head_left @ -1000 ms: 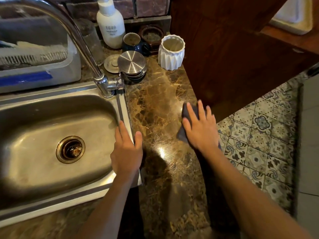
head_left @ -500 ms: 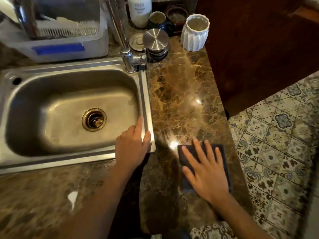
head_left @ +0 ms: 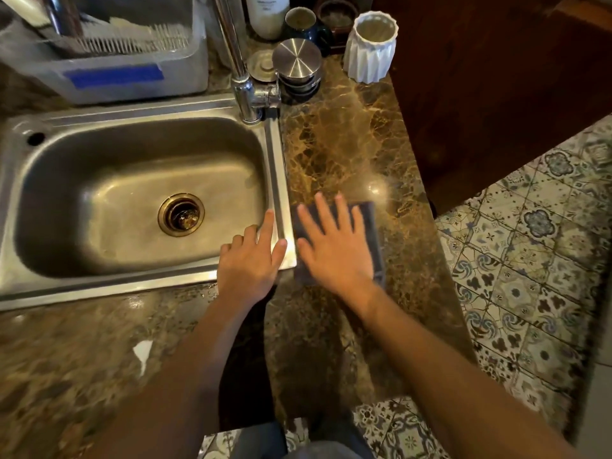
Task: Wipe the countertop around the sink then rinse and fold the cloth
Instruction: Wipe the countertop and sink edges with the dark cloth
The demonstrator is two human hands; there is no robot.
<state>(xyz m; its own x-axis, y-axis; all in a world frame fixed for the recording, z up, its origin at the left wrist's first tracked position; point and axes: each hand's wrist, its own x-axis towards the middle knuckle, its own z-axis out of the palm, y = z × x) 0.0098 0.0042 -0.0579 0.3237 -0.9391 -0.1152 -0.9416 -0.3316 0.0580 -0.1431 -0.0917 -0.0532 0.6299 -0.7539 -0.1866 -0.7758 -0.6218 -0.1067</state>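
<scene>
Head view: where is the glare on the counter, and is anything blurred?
In the head view, a bright glare spot sits on the marble countertop just beyond the grey cloth; softer sheen in front of the sink. The right hand, flat on the cloth, is smeared by motion; the left hand on the sink corner is sharper. The wide lens bows the sink's edges.

Both hands lie flat, fingers spread: left (head_left: 249,260), right (head_left: 334,248)

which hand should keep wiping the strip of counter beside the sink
Right. The right hand lies flat on the cloth on that strip; the left hand is braced bare on the sink rim.
</scene>
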